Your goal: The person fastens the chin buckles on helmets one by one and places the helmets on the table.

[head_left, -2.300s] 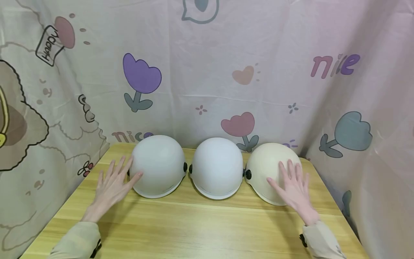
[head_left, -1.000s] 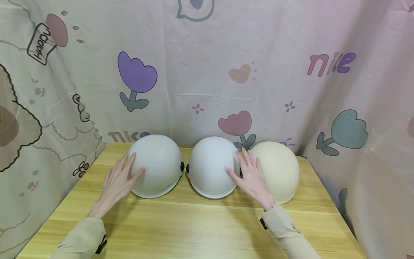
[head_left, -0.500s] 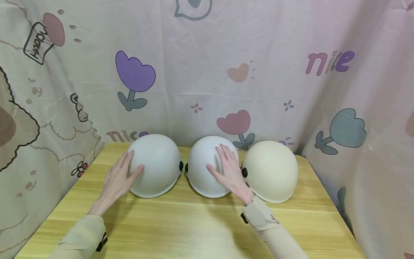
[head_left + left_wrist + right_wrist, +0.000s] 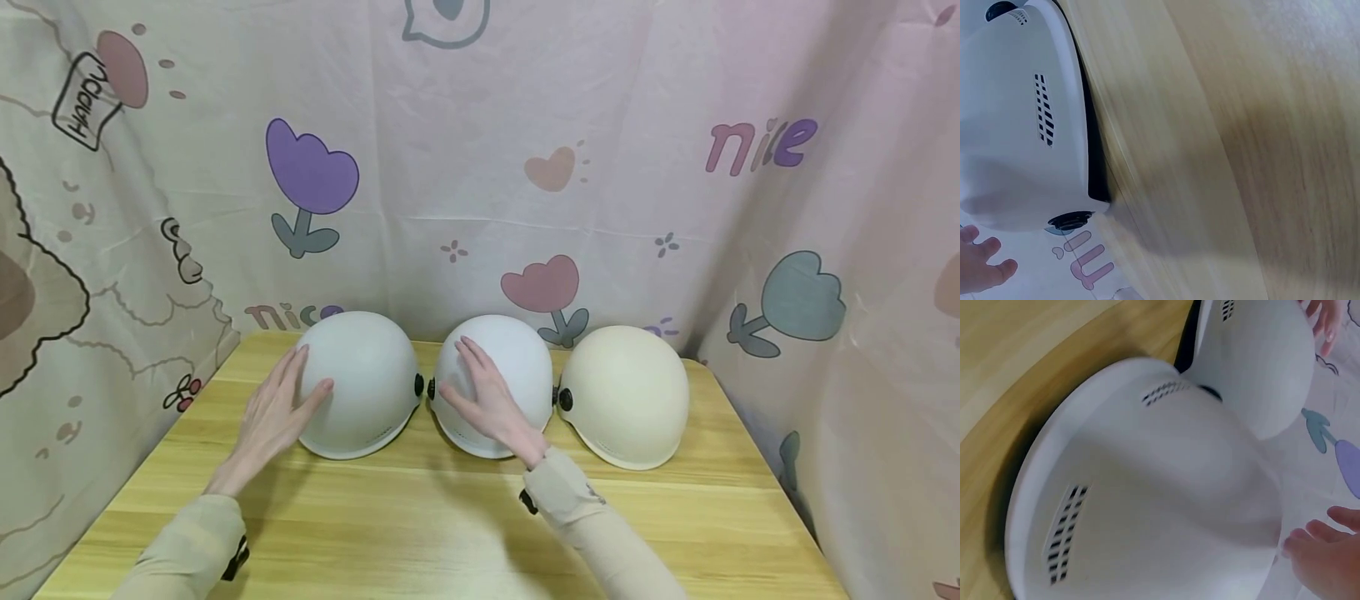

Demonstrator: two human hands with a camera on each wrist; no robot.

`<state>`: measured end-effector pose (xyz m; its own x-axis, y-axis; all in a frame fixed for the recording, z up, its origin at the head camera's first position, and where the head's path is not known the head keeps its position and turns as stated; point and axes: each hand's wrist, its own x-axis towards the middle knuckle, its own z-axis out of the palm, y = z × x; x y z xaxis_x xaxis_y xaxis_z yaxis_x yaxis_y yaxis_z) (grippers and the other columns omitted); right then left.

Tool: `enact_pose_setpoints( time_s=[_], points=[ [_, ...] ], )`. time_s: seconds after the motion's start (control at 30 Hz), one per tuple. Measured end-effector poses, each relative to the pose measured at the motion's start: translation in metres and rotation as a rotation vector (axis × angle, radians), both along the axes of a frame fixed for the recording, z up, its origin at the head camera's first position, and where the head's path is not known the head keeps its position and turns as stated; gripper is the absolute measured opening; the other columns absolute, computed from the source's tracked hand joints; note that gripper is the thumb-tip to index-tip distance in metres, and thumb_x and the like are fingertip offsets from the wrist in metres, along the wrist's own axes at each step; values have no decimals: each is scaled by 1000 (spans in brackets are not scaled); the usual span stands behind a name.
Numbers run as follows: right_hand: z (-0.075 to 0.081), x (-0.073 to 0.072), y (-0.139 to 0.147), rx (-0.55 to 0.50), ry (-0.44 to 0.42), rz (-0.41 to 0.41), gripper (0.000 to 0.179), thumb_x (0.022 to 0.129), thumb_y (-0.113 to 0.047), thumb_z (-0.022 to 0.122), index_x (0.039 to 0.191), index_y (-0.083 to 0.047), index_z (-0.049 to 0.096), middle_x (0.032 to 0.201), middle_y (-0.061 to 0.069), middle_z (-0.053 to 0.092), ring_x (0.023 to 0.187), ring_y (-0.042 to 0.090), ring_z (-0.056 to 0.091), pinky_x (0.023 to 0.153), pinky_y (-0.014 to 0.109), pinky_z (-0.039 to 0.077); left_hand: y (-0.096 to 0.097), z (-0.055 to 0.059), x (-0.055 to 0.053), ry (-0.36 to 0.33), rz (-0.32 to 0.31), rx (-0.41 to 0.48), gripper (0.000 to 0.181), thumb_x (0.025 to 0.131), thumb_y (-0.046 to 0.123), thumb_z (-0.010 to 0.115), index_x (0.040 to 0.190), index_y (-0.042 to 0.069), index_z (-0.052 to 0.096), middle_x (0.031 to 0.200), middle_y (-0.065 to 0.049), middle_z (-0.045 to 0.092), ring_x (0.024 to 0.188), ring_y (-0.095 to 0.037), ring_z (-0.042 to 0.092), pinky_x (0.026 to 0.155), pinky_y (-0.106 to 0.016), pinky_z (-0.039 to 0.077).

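Three helmets stand in a row on the table: a pale grey-white helmet (image 4: 371, 367) at left, a white helmet (image 4: 517, 354) in the middle and a cream helmet (image 4: 630, 387) at right. Beside the left helmet's outer side is my left hand (image 4: 268, 410), fingers extended and thumb over its front; contact cannot be judged. My right hand (image 4: 491, 402) is in front of the middle helmet, thumb spread and fingers straight. In the right wrist view, its fingertips (image 4: 1294, 540) lie close to that helmet's shell. Vent slots (image 4: 1044, 111) mark the left helmet's front.
The helmets stand near the back edge of the wooden table (image 4: 360, 525). Behind and at both sides hangs a printed curtain (image 4: 457, 150) with flowers and lettering. Black round fittings (image 4: 566, 400) sit on the helmets' sides, close to the neighbouring helmets.
My right hand has moved left from the cream helmet to the middle one. My left hand has shifted slightly closer to the left helmet. The helmets keep their places; the head view has drifted slightly.
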<state>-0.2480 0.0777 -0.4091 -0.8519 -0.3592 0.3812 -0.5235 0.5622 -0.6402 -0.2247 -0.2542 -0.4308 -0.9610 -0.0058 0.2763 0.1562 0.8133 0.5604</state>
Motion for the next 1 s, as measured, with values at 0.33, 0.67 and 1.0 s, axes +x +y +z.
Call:
enact_pose_setpoints(
  time_s=[0.33, 0.67, 1.0],
  points=[
    [1, -1, -25, -3, -133, 96, 75, 99, -38, 61, 159, -8, 27, 167, 9, 26, 155, 26, 25, 127, 47, 25, -1, -2, 0, 26, 5, 64, 78, 102, 48, 50, 163, 15, 14, 166, -27, 15, 142, -62, 26, 104, -86, 20],
    [-6, -10, -45, -1, -116, 130, 73, 99, -37, 61, 158, -8, 29, 163, 14, 34, 152, 27, 32, 126, 46, 28, -1, -5, -2, 9, -10, 130, 79, 102, 46, 51, 163, 18, 10, 167, -25, 11, 143, -62, 24, 101, -86, 24],
    [-13, -20, -62, 4, -164, 84, 75, 98, -42, 60, 158, -6, 30, 162, 10, 37, 151, 26, 35, 124, 45, 32, 0, -9, -6, 33, -29, 182, 79, 102, 43, 53, 163, 16, 11, 167, -26, 10, 143, -61, 24, 99, -86, 26]
  ],
)
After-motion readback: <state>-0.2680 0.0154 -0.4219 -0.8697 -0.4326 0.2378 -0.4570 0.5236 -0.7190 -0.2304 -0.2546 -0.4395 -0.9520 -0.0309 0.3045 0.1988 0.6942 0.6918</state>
